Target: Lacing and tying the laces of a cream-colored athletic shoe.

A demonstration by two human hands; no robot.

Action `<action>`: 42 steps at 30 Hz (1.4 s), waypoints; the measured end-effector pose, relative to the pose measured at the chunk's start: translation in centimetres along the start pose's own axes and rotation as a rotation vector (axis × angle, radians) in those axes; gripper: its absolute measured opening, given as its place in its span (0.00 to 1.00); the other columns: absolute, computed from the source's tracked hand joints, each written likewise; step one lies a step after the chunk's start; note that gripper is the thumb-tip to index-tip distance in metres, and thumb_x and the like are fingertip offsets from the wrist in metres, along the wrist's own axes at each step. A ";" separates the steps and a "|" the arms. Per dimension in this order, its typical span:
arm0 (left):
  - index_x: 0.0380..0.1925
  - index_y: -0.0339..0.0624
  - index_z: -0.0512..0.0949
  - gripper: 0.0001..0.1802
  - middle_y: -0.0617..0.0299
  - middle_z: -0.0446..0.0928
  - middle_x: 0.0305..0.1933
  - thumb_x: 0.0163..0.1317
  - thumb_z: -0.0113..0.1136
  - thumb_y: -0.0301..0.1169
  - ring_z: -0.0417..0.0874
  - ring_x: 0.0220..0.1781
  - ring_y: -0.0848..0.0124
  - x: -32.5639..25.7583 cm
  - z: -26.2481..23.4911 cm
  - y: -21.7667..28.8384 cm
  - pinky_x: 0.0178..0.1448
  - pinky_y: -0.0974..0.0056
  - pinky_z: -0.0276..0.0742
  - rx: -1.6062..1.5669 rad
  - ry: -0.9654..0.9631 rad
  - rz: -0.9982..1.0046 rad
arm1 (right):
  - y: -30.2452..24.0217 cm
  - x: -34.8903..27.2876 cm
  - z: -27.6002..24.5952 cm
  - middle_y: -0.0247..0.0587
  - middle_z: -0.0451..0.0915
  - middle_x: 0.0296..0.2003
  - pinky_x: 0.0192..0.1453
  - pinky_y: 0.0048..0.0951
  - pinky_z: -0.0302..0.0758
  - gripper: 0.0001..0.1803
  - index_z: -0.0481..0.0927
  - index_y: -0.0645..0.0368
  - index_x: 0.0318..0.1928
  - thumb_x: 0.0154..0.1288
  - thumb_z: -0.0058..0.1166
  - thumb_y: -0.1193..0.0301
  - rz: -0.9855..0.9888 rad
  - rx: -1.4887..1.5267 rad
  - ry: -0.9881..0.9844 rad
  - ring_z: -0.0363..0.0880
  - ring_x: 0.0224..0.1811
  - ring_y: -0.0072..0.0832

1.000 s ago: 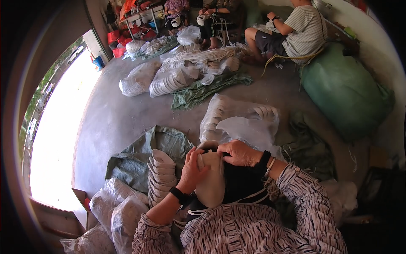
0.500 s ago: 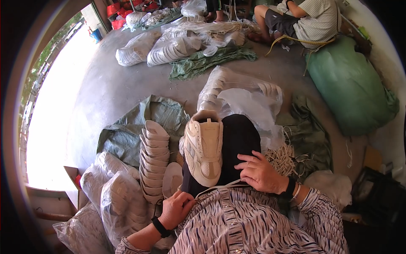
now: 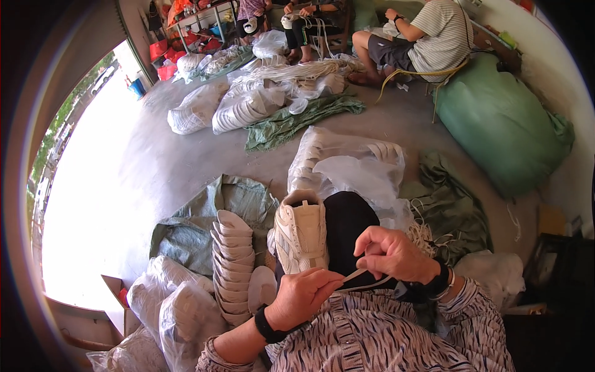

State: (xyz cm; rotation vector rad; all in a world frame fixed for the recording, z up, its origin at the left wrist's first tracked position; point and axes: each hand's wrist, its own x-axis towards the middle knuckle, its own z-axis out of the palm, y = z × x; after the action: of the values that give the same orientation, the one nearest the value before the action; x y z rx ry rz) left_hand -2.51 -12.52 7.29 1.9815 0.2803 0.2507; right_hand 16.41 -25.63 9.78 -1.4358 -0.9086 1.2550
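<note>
A grey concrete floor [image 3: 167, 167] runs from a bright open doorway on the left to the back of the room, where seated people work among clear bags of white soles [image 3: 242, 111]. A large green sack [image 3: 502, 130] leans at the right wall, and a green tarp [image 3: 204, 217] lies spread near the person. A stack of white insoles [image 3: 232, 266] stands just left of the knee, with plastic bags of more beside it.

A white sneaker [image 3: 302, 232] rests toe-down on the person's dark-trousered lap, its laced tongue facing up. Below it, a flat pale lace [image 3: 359, 277] stretches between both hands. The left hand [image 3: 304, 297] has its grip pinched shut on one end of the lace; the right hand [image 3: 393, 254] has its grip closed on the other.
</note>
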 end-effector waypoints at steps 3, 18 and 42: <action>0.33 0.37 0.81 0.05 0.55 0.79 0.28 0.60 0.58 0.27 0.80 0.27 0.65 -1.4 -2.5 -2.4 0.31 0.67 0.74 -0.017 -0.069 0.042 | 0.9 -1.5 -5.6 0.26 0.70 0.19 0.22 0.14 0.63 0.12 0.71 0.61 0.44 0.60 0.54 0.77 -0.007 0.090 0.270 0.66 0.18 0.12; 0.28 0.33 0.80 0.09 0.67 0.74 0.19 0.61 0.54 0.27 0.72 0.21 0.81 -4.0 -8.3 -6.4 0.26 0.74 0.67 -0.217 0.099 -0.668 | 14.6 -9.6 -29.1 0.33 0.74 0.22 0.16 0.25 0.61 0.07 0.75 0.54 0.36 0.59 0.58 0.68 -0.073 0.334 1.470 0.67 0.14 0.22; 0.34 0.36 0.81 0.07 0.54 0.80 0.27 0.57 0.62 0.28 0.82 0.27 0.69 2.6 -0.3 -2.6 0.33 0.68 0.75 0.021 -0.088 -0.330 | 4.0 2.7 -2.0 0.47 0.75 0.46 0.44 0.36 0.74 0.19 0.72 0.60 0.48 0.61 0.56 0.64 -0.248 -0.550 -0.202 0.77 0.43 0.41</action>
State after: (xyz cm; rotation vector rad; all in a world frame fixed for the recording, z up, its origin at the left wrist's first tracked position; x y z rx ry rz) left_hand -0.37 -10.47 5.15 1.9260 0.5471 -0.0514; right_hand 18.60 -24.39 5.16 -1.5613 -1.6095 1.0150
